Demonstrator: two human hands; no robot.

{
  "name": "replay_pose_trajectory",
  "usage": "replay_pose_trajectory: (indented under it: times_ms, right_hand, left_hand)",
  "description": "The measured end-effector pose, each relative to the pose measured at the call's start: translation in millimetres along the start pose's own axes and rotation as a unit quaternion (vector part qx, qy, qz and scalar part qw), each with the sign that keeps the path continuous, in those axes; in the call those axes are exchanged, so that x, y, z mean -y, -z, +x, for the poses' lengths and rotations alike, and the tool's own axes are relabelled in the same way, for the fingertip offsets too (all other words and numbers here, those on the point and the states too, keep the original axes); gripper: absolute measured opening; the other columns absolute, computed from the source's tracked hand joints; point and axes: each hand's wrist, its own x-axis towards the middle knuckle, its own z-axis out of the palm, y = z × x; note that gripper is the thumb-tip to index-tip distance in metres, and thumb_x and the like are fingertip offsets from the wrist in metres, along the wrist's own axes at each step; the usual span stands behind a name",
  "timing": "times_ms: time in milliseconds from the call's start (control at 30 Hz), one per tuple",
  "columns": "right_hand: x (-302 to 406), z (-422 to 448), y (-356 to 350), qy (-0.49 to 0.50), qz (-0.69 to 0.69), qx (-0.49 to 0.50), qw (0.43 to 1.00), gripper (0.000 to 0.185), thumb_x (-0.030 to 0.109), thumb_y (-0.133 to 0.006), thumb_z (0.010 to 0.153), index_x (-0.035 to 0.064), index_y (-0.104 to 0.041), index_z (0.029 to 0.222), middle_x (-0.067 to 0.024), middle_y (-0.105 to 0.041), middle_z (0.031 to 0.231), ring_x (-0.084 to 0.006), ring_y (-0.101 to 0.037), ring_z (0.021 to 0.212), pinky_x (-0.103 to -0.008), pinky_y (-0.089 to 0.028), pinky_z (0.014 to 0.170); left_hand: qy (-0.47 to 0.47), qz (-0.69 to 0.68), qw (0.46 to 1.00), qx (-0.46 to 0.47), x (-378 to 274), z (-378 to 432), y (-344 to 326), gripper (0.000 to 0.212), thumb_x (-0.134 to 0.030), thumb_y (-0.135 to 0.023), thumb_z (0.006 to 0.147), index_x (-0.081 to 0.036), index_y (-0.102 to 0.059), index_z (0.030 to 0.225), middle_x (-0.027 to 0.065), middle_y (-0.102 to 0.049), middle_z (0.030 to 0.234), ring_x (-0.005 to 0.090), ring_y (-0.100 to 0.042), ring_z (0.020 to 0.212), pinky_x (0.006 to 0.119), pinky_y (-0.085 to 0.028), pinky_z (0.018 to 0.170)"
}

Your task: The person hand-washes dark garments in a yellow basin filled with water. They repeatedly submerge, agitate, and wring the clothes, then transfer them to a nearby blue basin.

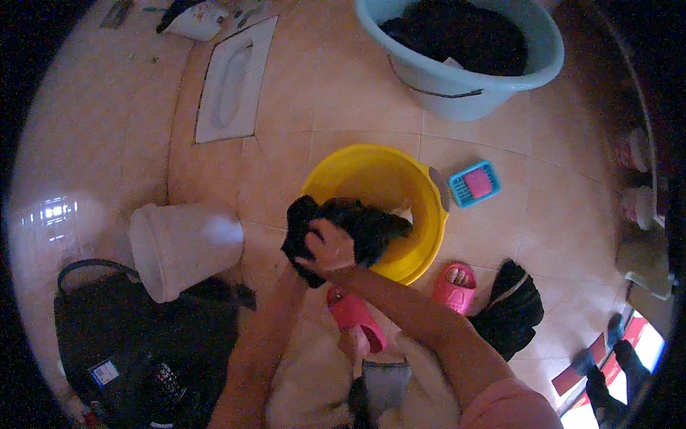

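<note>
A bunched black cloth [375, 236] hangs over the near left part of a yellow plastic basin [370, 161], partly inside it and partly beyond its rim. My right hand [331, 244] presses on the cloth from above, its fingers bent into the folds. From below, my left forearm [268, 332] runs up to the left part of the same cloth. Folds and the right hand cover most of my left hand, so its fingers are hidden. Inside the basin, a small whitish patch [407, 214] shows beside the cloth; I cannot tell what it is.
Pink soap [478, 183] lies in a blue soap dish [461, 199] right of the basin. A light-blue tub [455, 102] holds dark fabric. Leftward are a tipped white bucket [187, 241] and a large black item [118, 322]. Another black cloth [509, 316] touches the tiled floor near a pink slipper [455, 295].
</note>
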Motion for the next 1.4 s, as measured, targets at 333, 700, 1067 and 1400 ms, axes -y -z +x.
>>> replay_pose_trajectory:
  times_ms: [333,700,1067,1400]
  right_hand:
    - [-110,22,89,-0.241,-0.079,-0.142,0.957,0.028,0.024,-0.053,0.086,0.003,-0.051,0.105,-0.0202,-0.053,0.104,-0.0391,-0.054,0.09,-0.0454,-0.045,0.076]
    - [-40,-1,98,-0.179,-0.201,0.024,0.963,0.089,0.028,-0.07,0.069,0.0136,-0.017,0.139,-0.0282,-0.039,0.124,-0.0432,-0.042,0.112,-0.0441,-0.043,0.087]
    - [30,34,135,-0.231,0.14,-0.085,0.959,0.025,0.013,-0.059,0.078,0.0044,-0.05,0.1,-0.0157,-0.058,0.094,-0.0337,-0.058,0.085,-0.0406,-0.048,0.072]
    - [102,52,98,-0.088,0.354,0.003,0.931,0.027,0.007,-0.06,0.076,0.008,-0.054,0.103,-0.0143,-0.048,0.103,-0.0325,-0.053,0.093,-0.0393,-0.045,0.079]
  left_hand:
    - [-0.184,0.609,0.767,-0.079,-63,-52,-81,0.031,-0.026,-0.05,0.09,-0.003,-0.057,0.109,0.0106,-0.061,0.102,0.0257,-0.058,0.092,0.034,-0.044,0.085]
    - [-0.321,0.86,0.342,-0.203,-117,-136,-181,0.019,-0.017,-0.05,0.088,-0.005,-0.055,0.102,0.0179,-0.062,0.085,0.0373,-0.059,0.077,0.041,-0.046,0.064]
    - [-0.159,0.889,0.407,-0.138,-175,-188,-131,0.035,-0.013,-0.069,0.073,-0.004,-0.048,0.1,0.0153,-0.061,0.082,0.0278,-0.059,0.075,0.037,-0.046,0.066]
    - [-0.211,0.64,0.731,-0.109,-79,-141,-139,0.033,-0.006,-0.064,0.078,0.002,-0.051,0.107,0.0107,-0.061,0.099,0.0218,-0.058,0.091,0.031,-0.047,0.077]
